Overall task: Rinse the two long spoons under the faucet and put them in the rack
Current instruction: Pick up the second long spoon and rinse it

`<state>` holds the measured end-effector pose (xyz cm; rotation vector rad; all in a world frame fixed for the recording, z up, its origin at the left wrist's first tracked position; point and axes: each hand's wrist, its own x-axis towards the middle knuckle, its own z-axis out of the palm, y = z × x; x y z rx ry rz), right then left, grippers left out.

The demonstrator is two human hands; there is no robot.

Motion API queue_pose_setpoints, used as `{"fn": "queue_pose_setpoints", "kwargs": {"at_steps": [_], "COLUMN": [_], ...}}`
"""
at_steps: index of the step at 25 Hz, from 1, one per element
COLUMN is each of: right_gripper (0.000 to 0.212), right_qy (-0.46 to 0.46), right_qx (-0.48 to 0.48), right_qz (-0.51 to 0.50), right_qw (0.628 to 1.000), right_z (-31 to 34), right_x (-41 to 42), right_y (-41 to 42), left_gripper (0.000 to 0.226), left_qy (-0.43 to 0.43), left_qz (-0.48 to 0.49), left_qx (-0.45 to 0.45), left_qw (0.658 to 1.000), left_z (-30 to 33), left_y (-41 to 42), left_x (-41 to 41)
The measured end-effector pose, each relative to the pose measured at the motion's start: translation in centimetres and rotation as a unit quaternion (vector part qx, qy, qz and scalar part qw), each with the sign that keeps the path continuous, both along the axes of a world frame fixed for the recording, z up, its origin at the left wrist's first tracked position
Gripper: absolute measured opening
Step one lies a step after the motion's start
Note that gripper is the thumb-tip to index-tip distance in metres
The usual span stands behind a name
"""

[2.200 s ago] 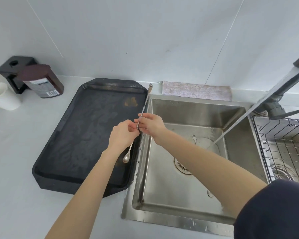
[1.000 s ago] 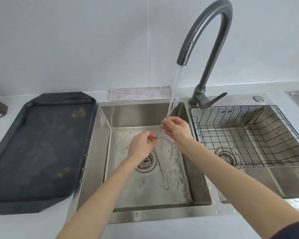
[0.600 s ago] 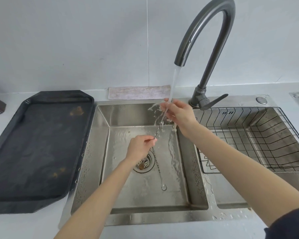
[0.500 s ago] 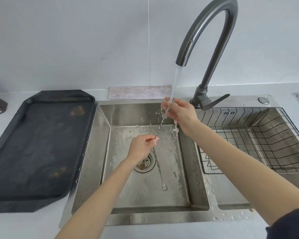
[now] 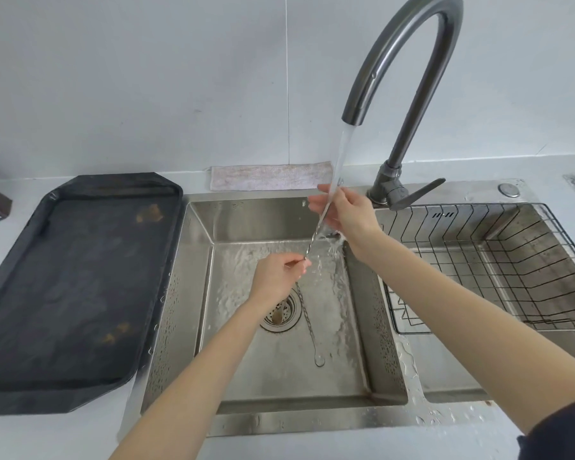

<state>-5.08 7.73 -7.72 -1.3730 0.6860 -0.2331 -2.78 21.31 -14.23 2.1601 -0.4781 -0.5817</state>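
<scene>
- Head view, frame centre: the left hand (image 5: 277, 274) pinches the lower end of a long spoon (image 5: 316, 229); the right hand (image 5: 345, 212) grips its upper end under the running faucet (image 5: 409, 71), the spoon slanting across the stream.
- Below them, a second long spoon (image 5: 309, 327) lies on the sink (image 5: 200, 293) floor beside the drain (image 5: 279, 313).
- Right of frame: the wire rack (image 5: 498, 260) sits in the other basin.
- Left: a black tray (image 5: 67, 277).
</scene>
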Motion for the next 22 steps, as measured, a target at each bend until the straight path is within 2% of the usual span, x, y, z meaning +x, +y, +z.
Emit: {"fn": "queue_pose_setpoints", "kwargs": {"at_steps": [5,7,10,13,16,18,20,22], "right_gripper": [0.027,0.028,0.032,0.036,0.051,0.05,0.037,0.032], "right_qy": [0.066,0.083,0.1,0.139,0.123,0.102,0.09,0.055], "right_qx": [-0.047,-0.042,-0.039,-0.008,0.13,0.19,0.175,0.143], "right_qz": [0.092,0.109,0.111,0.108,0.109,0.112,0.125,0.132], "right_qw": [0.992,0.99,0.988,0.984,0.978,0.97,0.973,0.979], "right_z": [-1.6,-1.5,-1.5,-1.5,-1.5,-1.9,-2.5,-3.0], "right_x": [-0.8,-0.7,-0.8,-1.7,-3.0,-3.8,-4.2,-4.1], "right_y": [0.7,0.1,-0.8,-1.9,-3.8,-4.3,-3.8,-2.8], "left_gripper": [0.027,0.019,0.009,0.013,0.015,0.014,0.015,0.016], "left_qy": [0.054,0.149,0.277,0.384,0.448,0.475,0.498,0.514], "left_qz": [-0.005,0.006,0.041,0.111,0.188,0.234,0.268,0.286], "left_qx": [-0.031,-0.089,-0.168,-0.281,-0.376,-0.423,-0.462,-0.484], "left_qw": [0.998,0.985,0.945,0.873,0.789,0.735,0.683,0.648], "left_z": [1.2,2.2,4.2,5.2,5.1,4.7,4.5,4.4], "left_y": [-1.1,-1.6,-2.7,-3.5,-3.7,-3.6,-3.5,-3.6], "left_x": [0.0,0.3,1.2,2.2,2.6,2.9,2.9,2.9]}}
